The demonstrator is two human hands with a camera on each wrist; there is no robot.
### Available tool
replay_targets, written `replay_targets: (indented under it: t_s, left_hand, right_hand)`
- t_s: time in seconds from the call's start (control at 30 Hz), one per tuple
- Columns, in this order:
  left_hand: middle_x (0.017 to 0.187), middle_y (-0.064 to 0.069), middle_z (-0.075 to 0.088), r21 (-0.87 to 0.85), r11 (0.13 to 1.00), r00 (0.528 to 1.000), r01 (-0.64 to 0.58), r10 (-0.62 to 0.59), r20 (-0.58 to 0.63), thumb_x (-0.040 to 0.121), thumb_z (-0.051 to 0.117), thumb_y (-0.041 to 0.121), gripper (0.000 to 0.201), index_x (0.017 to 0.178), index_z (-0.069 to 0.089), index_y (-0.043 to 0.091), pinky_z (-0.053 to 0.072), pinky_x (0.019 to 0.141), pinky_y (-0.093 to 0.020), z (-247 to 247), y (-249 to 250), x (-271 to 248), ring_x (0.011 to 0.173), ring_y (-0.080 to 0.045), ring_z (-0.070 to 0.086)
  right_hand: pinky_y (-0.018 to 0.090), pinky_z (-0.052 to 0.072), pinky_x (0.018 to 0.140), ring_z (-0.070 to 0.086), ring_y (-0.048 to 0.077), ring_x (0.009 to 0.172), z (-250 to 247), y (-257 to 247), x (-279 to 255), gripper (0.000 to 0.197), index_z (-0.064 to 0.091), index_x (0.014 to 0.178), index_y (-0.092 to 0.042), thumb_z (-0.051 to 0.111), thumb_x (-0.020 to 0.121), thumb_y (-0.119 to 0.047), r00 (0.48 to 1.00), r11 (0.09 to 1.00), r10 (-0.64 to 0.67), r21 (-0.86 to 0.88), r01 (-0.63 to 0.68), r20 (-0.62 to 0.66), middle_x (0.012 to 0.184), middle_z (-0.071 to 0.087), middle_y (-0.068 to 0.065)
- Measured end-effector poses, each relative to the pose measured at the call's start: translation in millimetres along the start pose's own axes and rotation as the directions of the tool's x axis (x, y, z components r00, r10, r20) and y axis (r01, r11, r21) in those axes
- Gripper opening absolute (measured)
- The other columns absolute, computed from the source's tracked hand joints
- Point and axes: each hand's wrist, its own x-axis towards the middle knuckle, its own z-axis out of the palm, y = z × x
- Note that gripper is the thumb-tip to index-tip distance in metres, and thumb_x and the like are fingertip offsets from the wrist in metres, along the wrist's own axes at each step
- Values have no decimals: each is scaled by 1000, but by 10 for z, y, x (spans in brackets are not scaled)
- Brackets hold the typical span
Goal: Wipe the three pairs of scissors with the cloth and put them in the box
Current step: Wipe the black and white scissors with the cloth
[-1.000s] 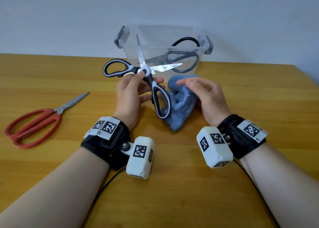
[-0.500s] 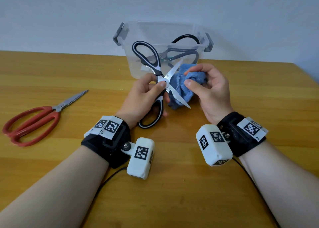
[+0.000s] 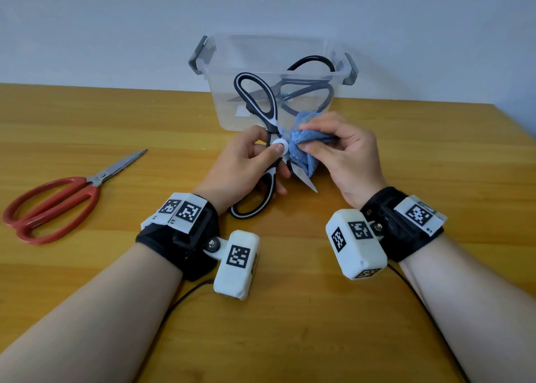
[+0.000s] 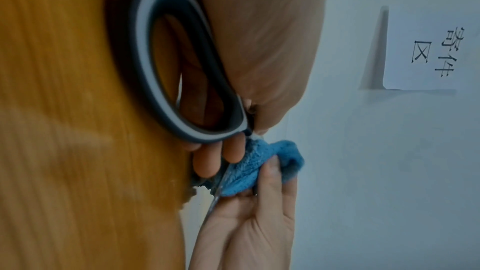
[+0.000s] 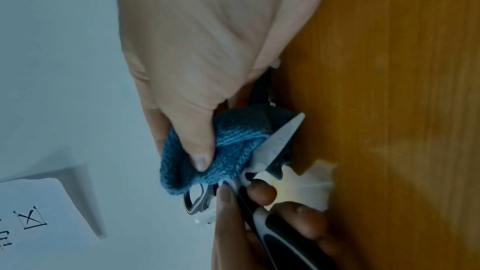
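Left hand (image 3: 246, 162): grip closed around the black-and-white scissors (image 3: 262, 113) at the pivot, thumb on the white cap. Right hand (image 3: 345, 156): grip pinching the cloth (image 3: 301, 147), now folded around one blade close to the pivot. Half a second ago cloth only beside the blades; a second ago blades pointing up toward the box, now turned down toward the person. Other blade bare, tip pointing down over the surface (image 3: 290, 324).

Meaning for the task, as a judgement: wiping of the second pair has really begun. Black scissors (image 3: 307, 88) already in the box (image 3: 220, 72). Red scissors (image 3: 55, 205) flat at far left, well apart, not yet wiped.
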Motion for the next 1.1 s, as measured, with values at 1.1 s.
replay_targets:
  t_s: [1.1]
  left_hand:
    - [68,-8,70,39,998,998,43,-41,-41,105,55,12,16,98,41,8,50,54,-59,14,2,9,52,-34,69]
  right_hand:
    - [17,44,93,55,3,108,111,-78,-38,25,77,102,-21,59,94,-5,999,977,-19,-215,8,-49,114,54,12]
